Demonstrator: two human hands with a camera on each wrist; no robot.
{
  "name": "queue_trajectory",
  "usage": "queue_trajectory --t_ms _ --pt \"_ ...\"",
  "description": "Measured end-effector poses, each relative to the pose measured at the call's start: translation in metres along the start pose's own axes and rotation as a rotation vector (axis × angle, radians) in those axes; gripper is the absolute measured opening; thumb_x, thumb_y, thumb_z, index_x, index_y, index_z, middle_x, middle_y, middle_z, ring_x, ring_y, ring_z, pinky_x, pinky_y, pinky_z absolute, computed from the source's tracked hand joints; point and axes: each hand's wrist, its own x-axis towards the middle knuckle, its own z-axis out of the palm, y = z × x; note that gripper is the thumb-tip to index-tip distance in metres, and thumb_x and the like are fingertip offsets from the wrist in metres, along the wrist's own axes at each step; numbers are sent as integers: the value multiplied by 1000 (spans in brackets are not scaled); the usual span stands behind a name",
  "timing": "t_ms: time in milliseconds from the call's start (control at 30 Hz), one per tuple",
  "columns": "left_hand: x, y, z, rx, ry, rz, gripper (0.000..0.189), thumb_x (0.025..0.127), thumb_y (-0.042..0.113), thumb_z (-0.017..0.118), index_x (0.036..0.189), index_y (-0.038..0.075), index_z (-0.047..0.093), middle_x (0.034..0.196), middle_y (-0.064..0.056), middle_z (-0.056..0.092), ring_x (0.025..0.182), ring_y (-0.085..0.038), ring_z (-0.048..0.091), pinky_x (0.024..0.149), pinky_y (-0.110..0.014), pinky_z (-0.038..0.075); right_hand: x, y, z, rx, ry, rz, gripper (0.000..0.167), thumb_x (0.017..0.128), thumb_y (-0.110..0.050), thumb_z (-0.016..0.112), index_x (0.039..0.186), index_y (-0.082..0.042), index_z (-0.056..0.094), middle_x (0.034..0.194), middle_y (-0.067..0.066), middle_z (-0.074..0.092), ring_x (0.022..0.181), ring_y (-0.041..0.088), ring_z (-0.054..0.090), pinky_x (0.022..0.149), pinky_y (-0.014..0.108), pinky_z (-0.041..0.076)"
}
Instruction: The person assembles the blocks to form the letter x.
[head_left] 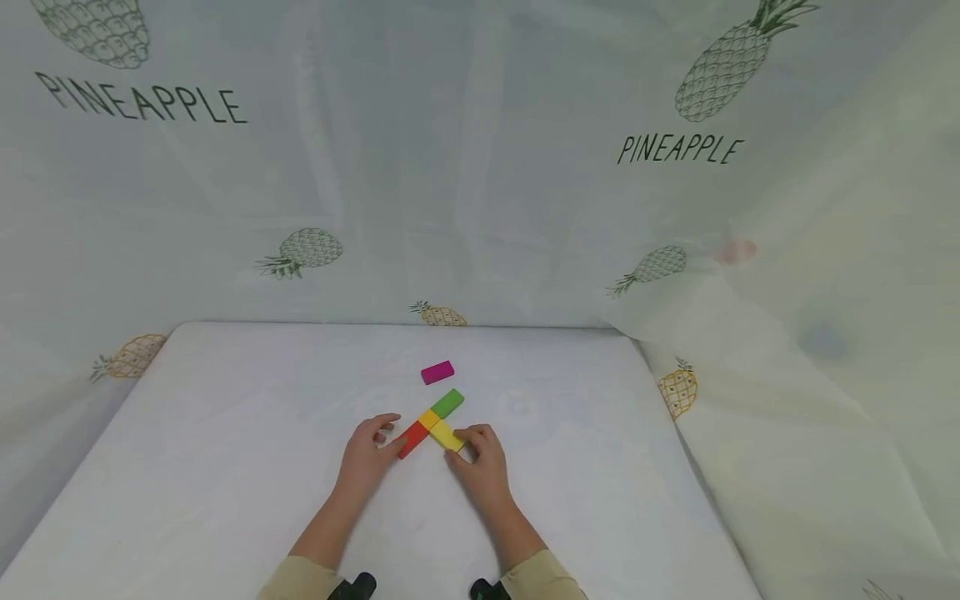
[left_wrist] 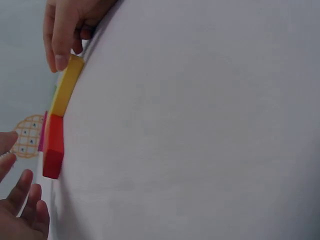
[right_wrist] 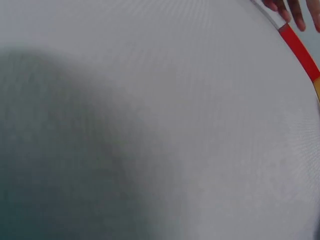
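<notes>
Four-sided coloured blocks meet in a branching shape on the white table: a red block [head_left: 413, 439], a small orange-yellow block [head_left: 429, 419], a green block [head_left: 447, 403] and a yellow block [head_left: 447, 435]. My right hand [head_left: 483, 465] pinches the outer end of the yellow block between thumb and fingers. Beside the red block is my left hand [head_left: 369, 450], its fingers spread and loosely bent. In the left wrist view, that hand's fingers [left_wrist: 20, 192] appear apart from the red block [left_wrist: 54, 145]. The right wrist view catches only part of the red block [right_wrist: 299, 51].
A magenta block [head_left: 437, 372] lies alone beyond the green one. The white tabletop [head_left: 262, 467] ends at a back edge, where a pineapple-printed curtain [head_left: 480, 167] hangs. More of this cloth runs along the table's right side.
</notes>
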Motion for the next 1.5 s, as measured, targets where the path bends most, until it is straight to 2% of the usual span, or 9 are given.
queue_trajectory --t_ms 267,433,667,1133,1367,1500 --pt "26 6 -10 77 -26 114 42 88 22 73 128 15 62 116 -7 61 101 -24 53 80 -37 52 1 -2 7 22 -11 -5 25 84 -18 76 109 -15 72 108 -5 56 100 14 54 90 30 48" --pt "39 14 -14 141 -36 140 42 87 20 74 127 14 62 115 -8 60 101 -25 55 81 -39 54 1 -1 13 0 -6 -36 23 84 -17 77 107 -15 72 106 -5 57 99 13 55 89 29 48" --pt "54 23 -16 216 -74 171 44 87 19 74 129 14 61 115 -8 59 102 -25 55 83 -39 54 1 -5 13 2 0 -13 22 83 -17 78 105 -17 73 106 -5 57 99 11 55 89 30 49" --pt "84 37 2 391 -137 256 48 85 24 77 129 14 60 115 -8 60 108 -25 56 92 -42 50 -2 3 1 -44 1 -13 19 84 -17 77 103 -17 73 104 -8 56 97 12 54 88 29 49" --pt "101 35 8 483 -151 337 49 84 25 78 128 14 61 122 -9 59 114 -27 53 96 -44 47 -1 4 2 -35 6 -12 18 84 -17 77 101 -18 73 103 -9 56 97 12 54 87 29 49" --pt "109 33 11 515 -158 352 48 83 26 79 127 16 63 122 -7 59 113 -26 52 97 -43 46 -1 3 2 -19 2 -1 18 84 -16 77 101 -18 73 103 -9 56 96 12 54 87 28 49"
